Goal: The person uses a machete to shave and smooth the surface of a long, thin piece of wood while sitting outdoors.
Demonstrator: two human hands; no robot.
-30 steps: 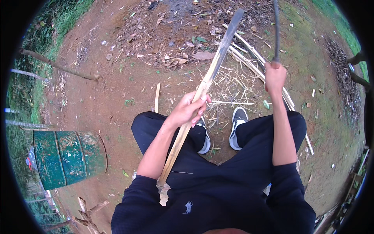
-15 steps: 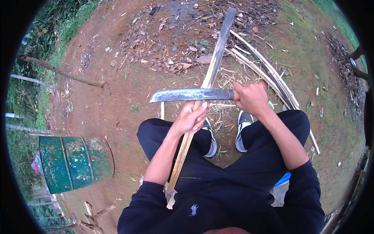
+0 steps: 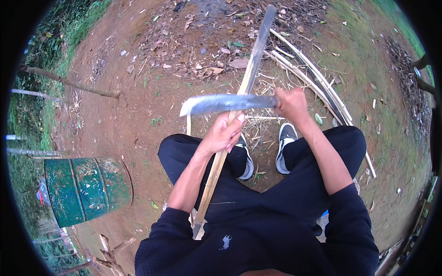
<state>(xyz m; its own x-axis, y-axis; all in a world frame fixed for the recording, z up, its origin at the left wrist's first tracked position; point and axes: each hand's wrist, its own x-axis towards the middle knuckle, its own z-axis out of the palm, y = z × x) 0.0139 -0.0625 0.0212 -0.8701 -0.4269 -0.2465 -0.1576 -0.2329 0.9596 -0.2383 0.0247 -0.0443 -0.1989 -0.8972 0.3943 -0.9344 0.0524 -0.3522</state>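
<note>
My left hand [image 3: 224, 132] is wrapped round a long split bamboo strip [image 3: 214, 177], pale and shaved near me and dark grey toward its far end. The strip slants from beside my left hip up past my feet. In my right hand [image 3: 292, 106] is the handle of a machete [image 3: 221, 104], held level with its tip to the left. Its wide blade crosses over the strip just beyond my left fingers and is slightly blurred by motion. Whether the edge touches the bamboo cannot be made out.
Several cut bamboo strips [image 3: 317, 78] lie in a bundle on the dirt, ahead to the right. Thin shavings are scattered round my shoes [image 3: 286, 142]. A rusty green drum [image 3: 87, 188] stands at left. Dry leaves [image 3: 212, 71] cover the ground ahead; a pole [image 3: 69, 82] juts in from the left.
The machete has shifted slightly away from me along the strip, and its blade has tilted and blurred. My left hand keeps its grip on the bamboo. The whole view has shifted a little.
</note>
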